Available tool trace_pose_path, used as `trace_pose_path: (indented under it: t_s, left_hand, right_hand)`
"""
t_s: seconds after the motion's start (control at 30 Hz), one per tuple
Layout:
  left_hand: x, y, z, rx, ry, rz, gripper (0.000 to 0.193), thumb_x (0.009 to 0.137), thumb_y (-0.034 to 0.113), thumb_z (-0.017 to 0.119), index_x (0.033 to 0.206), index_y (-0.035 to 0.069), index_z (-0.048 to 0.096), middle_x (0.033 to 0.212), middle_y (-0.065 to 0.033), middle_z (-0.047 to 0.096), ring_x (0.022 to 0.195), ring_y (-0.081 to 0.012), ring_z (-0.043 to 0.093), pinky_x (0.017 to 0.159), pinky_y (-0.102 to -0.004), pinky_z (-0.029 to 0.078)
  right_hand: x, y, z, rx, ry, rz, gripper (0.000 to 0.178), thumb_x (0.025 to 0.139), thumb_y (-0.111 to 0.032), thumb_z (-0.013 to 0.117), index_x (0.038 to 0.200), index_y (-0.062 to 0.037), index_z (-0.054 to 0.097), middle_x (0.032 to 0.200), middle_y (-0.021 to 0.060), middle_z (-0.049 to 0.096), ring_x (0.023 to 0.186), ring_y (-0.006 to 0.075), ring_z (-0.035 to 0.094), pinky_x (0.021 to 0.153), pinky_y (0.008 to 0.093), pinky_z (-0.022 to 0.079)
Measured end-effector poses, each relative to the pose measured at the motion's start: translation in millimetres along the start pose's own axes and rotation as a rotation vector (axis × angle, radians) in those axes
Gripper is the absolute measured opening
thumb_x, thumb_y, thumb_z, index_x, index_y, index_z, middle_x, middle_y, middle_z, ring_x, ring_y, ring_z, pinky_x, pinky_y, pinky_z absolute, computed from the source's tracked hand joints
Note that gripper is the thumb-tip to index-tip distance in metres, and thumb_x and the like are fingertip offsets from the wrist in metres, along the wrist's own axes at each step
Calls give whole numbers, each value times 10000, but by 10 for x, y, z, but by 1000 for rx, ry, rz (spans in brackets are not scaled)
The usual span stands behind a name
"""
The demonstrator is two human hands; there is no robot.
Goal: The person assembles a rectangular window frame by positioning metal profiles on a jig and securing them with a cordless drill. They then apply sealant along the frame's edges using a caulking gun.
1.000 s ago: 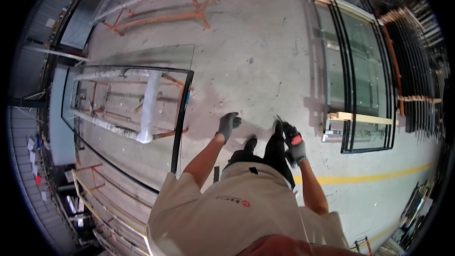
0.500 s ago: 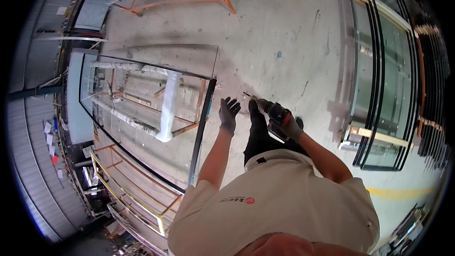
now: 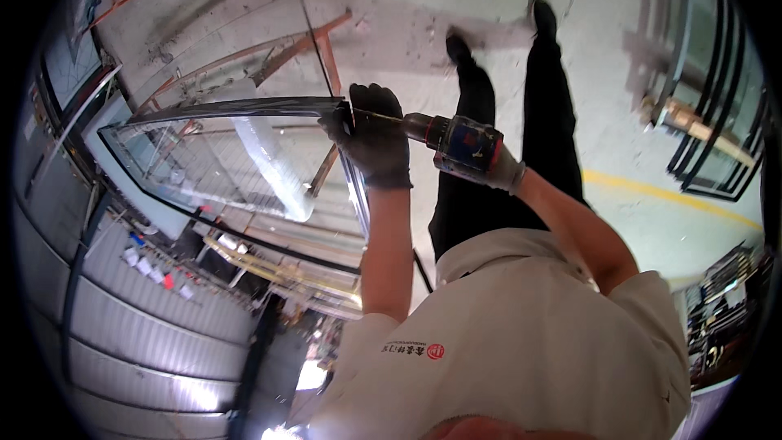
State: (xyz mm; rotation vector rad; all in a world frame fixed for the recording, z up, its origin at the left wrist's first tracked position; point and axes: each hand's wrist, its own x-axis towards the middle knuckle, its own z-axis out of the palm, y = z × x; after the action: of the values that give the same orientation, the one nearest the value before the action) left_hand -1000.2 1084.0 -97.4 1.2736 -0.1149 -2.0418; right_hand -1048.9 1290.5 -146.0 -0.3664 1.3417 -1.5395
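A large glazed panel with a black frame lies on an orange metal stand in front of me. My left hand, in a dark glove, grips the near corner of that frame. My right hand, in a grey glove, holds a cordless drill with a blue and black body. Its long bit points left and meets the frame corner right by my left fingers. My legs in black trousers stand behind the hands on the concrete floor.
Tall black-framed glass units stand on a rack at the right. A yellow line crosses the floor there. More framed panels and profiles are stacked under the stand at the lower left, beside a grey corrugated wall.
I have stepped up to the panel. My left hand went from hanging free to gripping the frame corner, and my right hand brought the drill's bit against that corner.
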Motion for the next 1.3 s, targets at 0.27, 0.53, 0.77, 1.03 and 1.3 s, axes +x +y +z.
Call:
trace_pose_path:
  t_s: [0.27, 0.53, 0.77, 1.03, 1.3]
  left_hand:
    - [265, -5, -68, -164, -118, -178, 526, 839, 410, 779, 1190, 37, 658, 1128, -92, 669, 1081, -230, 621, 946, -394, 526]
    - [136, -33, -7, 39, 52, -22, 388, 882, 326, 747, 1140, 47, 671, 1088, -75, 692, 973, -204, 657, 901, -366, 543]
    - [148, -88, -5, 84, 67, 48, 379, 892, 366, 735, 1115, 64, 680, 1022, -49, 696, 924, -184, 665, 837, -333, 559]
    - [183, -34, -95, 152, 63, 87, 407, 897, 409, 724, 1111, 67, 673, 1013, -52, 689, 896, -177, 663, 798, -326, 565]
    - [181, -56, -61, 147, 67, 44, 416, 895, 421, 726, 1103, 66, 661, 1015, -59, 675, 923, -192, 654, 791, -330, 560]
  right_hand:
    - [313, 132, -114, 219, -208, 175, 391, 756, -175, 814, 1067, -56, 609, 984, 64, 684, 802, 253, 699, 734, 310, 556]
    - [394, 137, -94, 7, -186, 85, 504, 709, -322, 828, 1078, -99, 567, 849, 101, 689, 793, 306, 705, 739, 394, 562]
    - [422, 209, -50, -20, -152, 23, 518, 694, -305, 822, 1090, -106, 554, 808, 119, 683, 765, 351, 697, 752, 423, 557]
    - [437, 152, -57, -6, -215, 82, 558, 688, -300, 855, 1106, -84, 554, 874, 85, 664, 824, 288, 687, 753, 389, 558]
    - [448, 11, -70, 46, -194, 144, 489, 749, -371, 784, 1072, -63, 584, 767, 140, 678, 736, 341, 701, 720, 408, 559]
